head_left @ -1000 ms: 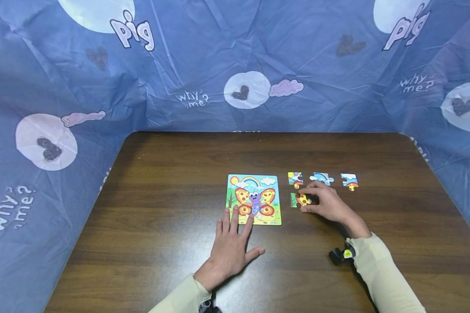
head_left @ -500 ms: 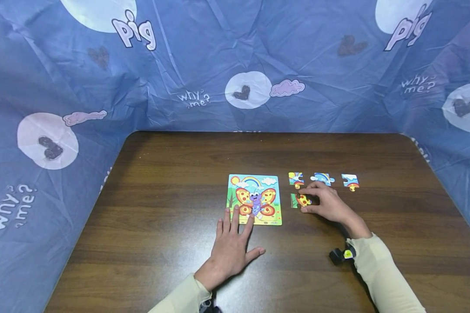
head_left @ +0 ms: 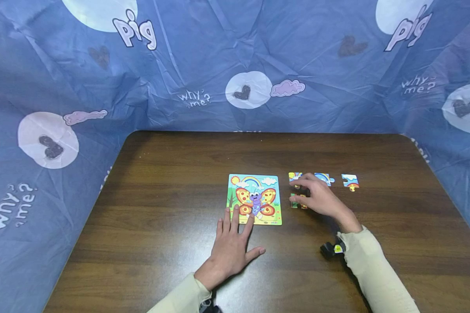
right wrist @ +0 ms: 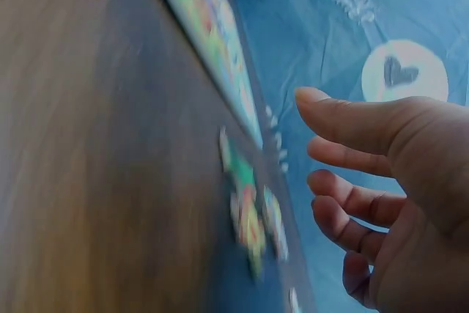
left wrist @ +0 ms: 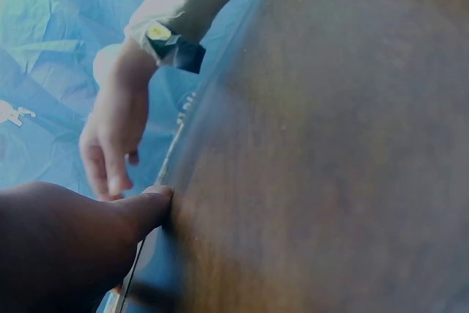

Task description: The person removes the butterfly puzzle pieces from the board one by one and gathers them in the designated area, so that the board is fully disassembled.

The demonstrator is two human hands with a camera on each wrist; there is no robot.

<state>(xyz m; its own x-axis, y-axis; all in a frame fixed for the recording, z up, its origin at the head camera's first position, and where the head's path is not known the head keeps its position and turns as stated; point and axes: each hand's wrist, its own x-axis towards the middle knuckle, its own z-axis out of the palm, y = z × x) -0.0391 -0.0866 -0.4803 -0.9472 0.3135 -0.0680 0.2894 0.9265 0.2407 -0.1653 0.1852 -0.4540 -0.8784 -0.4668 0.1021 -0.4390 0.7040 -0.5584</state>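
Overlapping three puzzle pieces (head_left: 323,177), right hand (head_left: 322,198), seemingly above, butterfly board (head_left: 256,197) nearby

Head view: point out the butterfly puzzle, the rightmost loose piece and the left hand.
butterfly puzzle (head_left: 255,198): head view, butterfly's purple head
rightmost loose piece (head_left: 350,181): head view, printed middle
left hand (head_left: 229,251): head view, its back

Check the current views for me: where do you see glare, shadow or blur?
Head view: mostly sharp, with a pale sheen on the table around the left hand; left wrist view: hazy, the cloth washed out toward the top left and the left hand dark; right wrist view: the puzzle board and loose pieces blurred, the right hand clearer.
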